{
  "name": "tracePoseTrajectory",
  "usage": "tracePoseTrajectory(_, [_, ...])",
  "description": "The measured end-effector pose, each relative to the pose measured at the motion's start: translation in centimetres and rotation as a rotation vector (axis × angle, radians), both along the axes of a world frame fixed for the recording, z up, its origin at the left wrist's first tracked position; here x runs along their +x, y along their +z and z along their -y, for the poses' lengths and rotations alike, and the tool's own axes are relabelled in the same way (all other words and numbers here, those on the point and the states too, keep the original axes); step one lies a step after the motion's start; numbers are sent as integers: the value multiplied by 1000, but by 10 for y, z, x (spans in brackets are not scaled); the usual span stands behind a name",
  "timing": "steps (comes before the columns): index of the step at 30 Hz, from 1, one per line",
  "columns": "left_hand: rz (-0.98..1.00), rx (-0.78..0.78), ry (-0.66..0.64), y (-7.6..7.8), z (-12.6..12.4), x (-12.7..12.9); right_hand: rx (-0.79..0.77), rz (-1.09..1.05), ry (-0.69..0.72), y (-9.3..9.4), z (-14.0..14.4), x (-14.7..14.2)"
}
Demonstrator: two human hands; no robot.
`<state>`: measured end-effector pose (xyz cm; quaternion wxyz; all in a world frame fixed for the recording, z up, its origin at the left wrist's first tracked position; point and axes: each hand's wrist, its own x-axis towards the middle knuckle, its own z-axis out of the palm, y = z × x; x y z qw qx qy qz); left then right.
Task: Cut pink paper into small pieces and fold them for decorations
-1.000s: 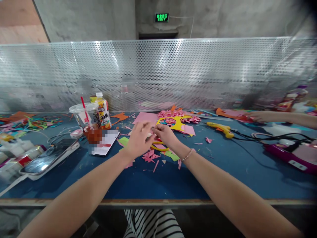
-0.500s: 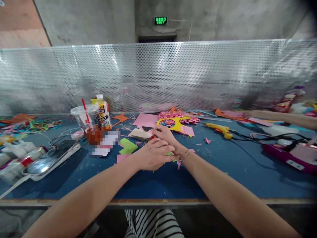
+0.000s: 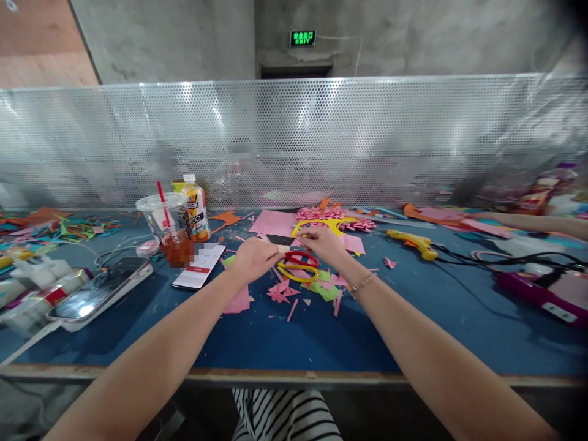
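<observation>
My left hand (image 3: 255, 260) lies over a cream-coloured object (image 3: 285, 249), its fingers curled and pointing right; only the object's tip shows. Right beside those fingertips rest scissors with one red and one yellow handle loop (image 3: 298, 280), their blades out of sight. My right hand (image 3: 327, 245) is held just beyond the scissors, thumb and fingers pinched together near the yellow paper (image 3: 337, 224). Whatever the pinch holds is too small to make out. Nearer me are a folded pink paper piece (image 3: 281, 292) and green paper scraps (image 3: 328, 291).
Left stand a plastic drink cup (image 3: 165, 228), a bottle (image 3: 197, 211) and two phones, one (image 3: 199, 266) beside the cup, another (image 3: 103, 291) charging. Pink looped paper strips (image 3: 319, 212) lie behind my hands. Right are a yellow glue gun (image 3: 413, 244), a purple power strip (image 3: 537, 300) and another person's arm (image 3: 533, 223).
My hands have come apart: the left moved left and up onto the cream-coloured object, the right slightly right. The scissors' handles and the paper pieces below them are now uncovered.
</observation>
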<state>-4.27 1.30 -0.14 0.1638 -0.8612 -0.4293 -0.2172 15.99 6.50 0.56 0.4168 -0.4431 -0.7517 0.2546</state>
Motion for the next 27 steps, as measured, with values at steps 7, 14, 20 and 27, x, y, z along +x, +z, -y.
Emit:
tracePoseTrajectory(7, [-29,119,120,-7,4,-2,38,74,-24,-7,-9,4])
tracePoseTrajectory(14, [0,86,120,-11,3,2,-97,-129,148,-9,4,-13])
tracePoseTrajectory(20, [-9,14,20,-9,0,8,-198,-217,305,-8,17,-28])
tracePoseTrajectory(27, [359,-273,-31,-9,-5,8,-189,-194,326,-10,20,-28])
